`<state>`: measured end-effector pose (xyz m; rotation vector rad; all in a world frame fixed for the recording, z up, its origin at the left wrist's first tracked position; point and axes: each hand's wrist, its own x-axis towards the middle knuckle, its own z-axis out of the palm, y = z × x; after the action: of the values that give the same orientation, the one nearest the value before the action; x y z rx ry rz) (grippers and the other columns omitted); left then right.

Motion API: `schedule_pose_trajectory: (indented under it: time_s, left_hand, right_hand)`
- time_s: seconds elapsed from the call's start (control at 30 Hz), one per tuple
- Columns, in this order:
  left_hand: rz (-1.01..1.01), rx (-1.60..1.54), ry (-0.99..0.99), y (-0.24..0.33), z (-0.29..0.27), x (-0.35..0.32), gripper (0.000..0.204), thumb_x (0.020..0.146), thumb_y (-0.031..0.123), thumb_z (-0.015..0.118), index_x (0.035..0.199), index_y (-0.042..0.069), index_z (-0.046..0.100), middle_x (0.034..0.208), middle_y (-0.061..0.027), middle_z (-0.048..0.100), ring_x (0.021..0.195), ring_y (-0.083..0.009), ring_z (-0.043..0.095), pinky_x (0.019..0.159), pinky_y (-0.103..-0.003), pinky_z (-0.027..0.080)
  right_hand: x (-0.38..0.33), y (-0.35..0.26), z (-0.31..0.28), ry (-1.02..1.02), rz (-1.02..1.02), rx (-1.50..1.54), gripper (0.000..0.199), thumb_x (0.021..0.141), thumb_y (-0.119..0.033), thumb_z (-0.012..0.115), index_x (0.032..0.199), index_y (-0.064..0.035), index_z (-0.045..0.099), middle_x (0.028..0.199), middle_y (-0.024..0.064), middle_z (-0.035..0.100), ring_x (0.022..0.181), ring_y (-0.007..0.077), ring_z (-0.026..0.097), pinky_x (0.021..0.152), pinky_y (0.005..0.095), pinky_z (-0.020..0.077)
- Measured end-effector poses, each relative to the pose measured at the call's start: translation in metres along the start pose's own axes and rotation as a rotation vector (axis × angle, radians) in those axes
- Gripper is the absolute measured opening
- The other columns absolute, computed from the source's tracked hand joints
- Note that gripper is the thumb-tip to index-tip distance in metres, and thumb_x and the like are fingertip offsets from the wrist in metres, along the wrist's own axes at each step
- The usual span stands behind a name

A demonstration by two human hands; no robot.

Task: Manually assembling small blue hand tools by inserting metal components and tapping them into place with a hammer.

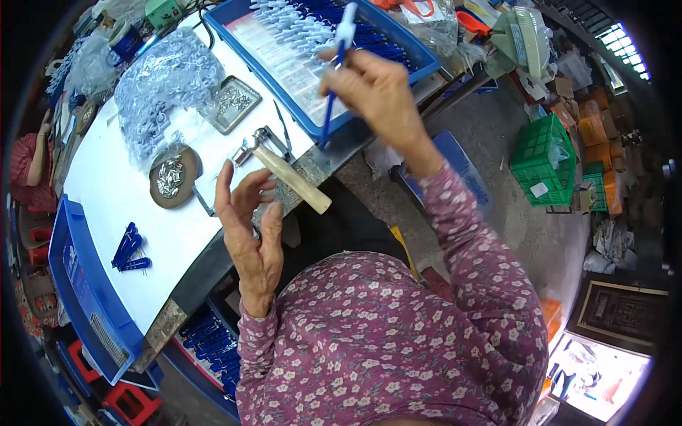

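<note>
My right hand (375,92) is raised over the table's right end and grips a slim blue rod with a white tip (338,64), held nearly upright above a blue tray (426,55) filled with rows of similar blue and white pieces. My left hand (250,227) hovers at the near table edge with fingers spread and nothing in it. Just beyond its fingertips lies a hammer (291,174) with a pale wooden handle and metal head, resting on the white table (106,177).
A round dish of small metal parts (170,177) and a square metal tray (233,104) sit behind the hammer, beside bags of clear plastic pieces (167,82). A few blue pieces (129,250) lie near a second blue tray (74,284). A green crate (550,160) stands on the floor at right.
</note>
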<state>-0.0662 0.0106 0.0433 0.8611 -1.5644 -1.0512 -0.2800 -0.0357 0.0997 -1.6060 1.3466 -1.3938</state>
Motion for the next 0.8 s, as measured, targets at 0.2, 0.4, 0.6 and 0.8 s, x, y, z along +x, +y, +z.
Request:
schedule_pose_trajectory:
  time_s: [0.2, 0.4, 0.6, 0.8]
  left_hand:
    - [-0.089, -0.032, 0.058, -0.017, -0.017, -0.015, 0.056, 0.087, 0.01, 0.052, 0.134, 0.005, 0.023, 0.114, -0.013, 0.05, 0.094, -0.0168, 0.054, 0.082, -0.03, 0.043]
    - [-0.179, 0.05, 0.063, -0.028, -0.023, -0.022, 0.048, 0.087, 0.009, 0.052, 0.13, 0.004, 0.032, 0.112, -0.0117, 0.052, 0.092, -0.0151, 0.054, 0.08, -0.028, 0.043]
    - [-0.173, 0.199, 0.011, -0.03, -0.02, -0.024, 0.04, 0.087, 0.008, 0.051, 0.126, 0.002, 0.04, 0.106, -0.012, 0.055, 0.085, -0.0151, 0.056, 0.073, -0.026, 0.046]
    - [-0.181, 0.203, -0.008, -0.033, -0.016, -0.02, 0.039, 0.087, 0.007, 0.051, 0.124, 0.002, 0.042, 0.105, -0.0119, 0.055, 0.085, -0.0146, 0.056, 0.073, -0.026, 0.046]
  right_hand:
    - [0.054, 0.062, -0.084, -0.034, -0.387, -0.868, 0.035, 0.083, -0.021, 0.057, 0.114, -0.0052, 0.051, 0.09, 0.0095, 0.061, 0.077, 0.019, 0.058, 0.069, 0.0302, 0.0453]
    - [0.068, 0.101, -0.116, -0.345, -0.535, -1.372, 0.034, 0.081, -0.01, 0.051, 0.115, -0.0101, 0.047, 0.093, 0.0102, 0.058, 0.084, 0.0255, 0.057, 0.071, 0.0346, 0.0483]
    - [0.065, 0.112, -0.117, -0.436, -0.566, -1.474, 0.042, 0.08, -0.004, 0.047, 0.122, -0.0105, 0.041, 0.09, 0.0066, 0.051, 0.084, 0.0217, 0.054, 0.067, 0.0323, 0.0476]
    - [0.061, 0.104, -0.115, -0.504, -0.499, -1.504, 0.039, 0.08, -0.005, 0.051, 0.119, -0.0085, 0.046, 0.09, 0.0076, 0.053, 0.085, 0.0216, 0.054, 0.068, 0.0304, 0.0464]
